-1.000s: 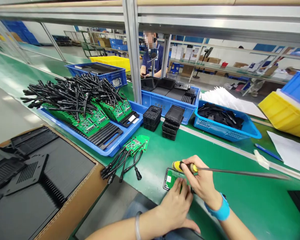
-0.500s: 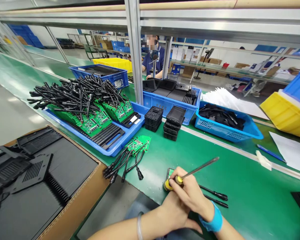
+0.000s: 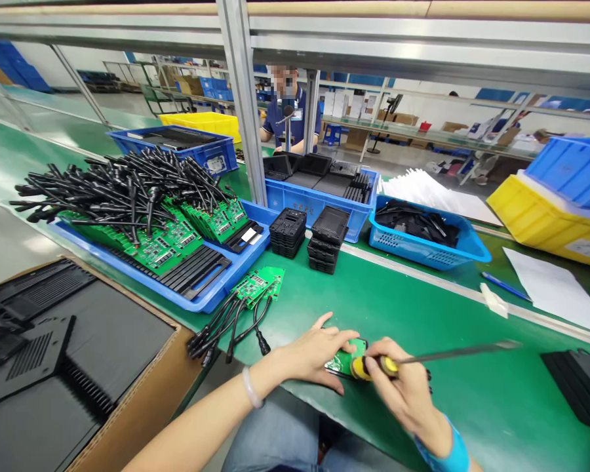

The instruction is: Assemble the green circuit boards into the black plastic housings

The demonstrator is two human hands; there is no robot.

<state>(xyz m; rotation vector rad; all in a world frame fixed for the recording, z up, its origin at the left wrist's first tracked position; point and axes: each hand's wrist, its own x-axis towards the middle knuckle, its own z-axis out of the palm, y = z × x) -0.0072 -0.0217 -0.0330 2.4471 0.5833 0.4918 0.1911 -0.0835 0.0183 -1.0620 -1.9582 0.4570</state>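
Note:
My left hand (image 3: 317, 354) lies spread on the bench at the left side of a green circuit board (image 3: 341, 362). One finger of it touches the board's top, while the thumb rests by the near edge. My right hand (image 3: 403, 380) is closed around a screwdriver (image 3: 388, 365) with a yellow and black handle. The handle's butt end is at the board's right side, and the metal shaft points away to the right. To the left lie several loose circuit boards (image 3: 258, 286) with black cables.
A blue tray (image 3: 206, 298) holds many cabled boards. Two stacks of black cases (image 3: 288, 233) (image 3: 327, 241) stand behind. A blue basket (image 3: 413, 252) holds black parts. A cardboard box (image 3: 167, 357) is at left, black parts (image 3: 580, 387) at right. A co-worker (image 3: 299, 118) sits opposite.
My hands have come apart: the left has moved onto the board with fingers spread, and the right has moved right. The screwdriver has swung lower, its shaft now nearly level. The camera view has shifted.

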